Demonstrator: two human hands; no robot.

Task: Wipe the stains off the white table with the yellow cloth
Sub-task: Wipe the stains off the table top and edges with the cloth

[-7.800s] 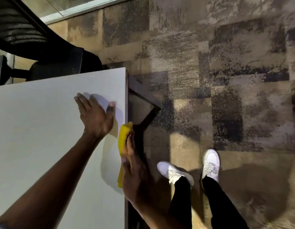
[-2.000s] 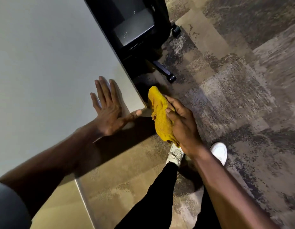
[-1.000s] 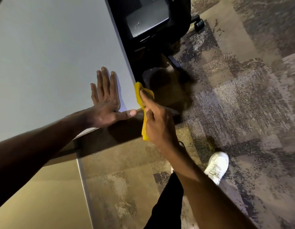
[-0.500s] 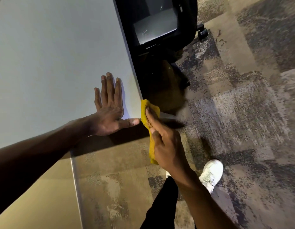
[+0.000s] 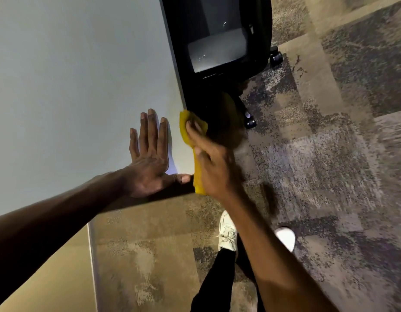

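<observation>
Left hand (image 5: 147,163) flat, fingers straight, on smooth white table (image 5: 71,86) by its near-right corner. Right hand (image 5: 215,167) grips soft folded yellow cloth (image 5: 190,129) against the table's right edge, black chair (image 5: 222,41) close behind. Patchy carpet (image 5: 330,154) open rightward.

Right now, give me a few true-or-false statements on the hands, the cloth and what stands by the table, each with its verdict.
1. The right hand holds the yellow cloth against the edge of the white table. True.
2. The left hand is curled into a fist. False: it lies flat on the table, fingers straight.
3. A black office chair stands beside the table. True.
4. The cloth lies in the middle of the tabletop. False: it is at the edge near the corner.
</observation>
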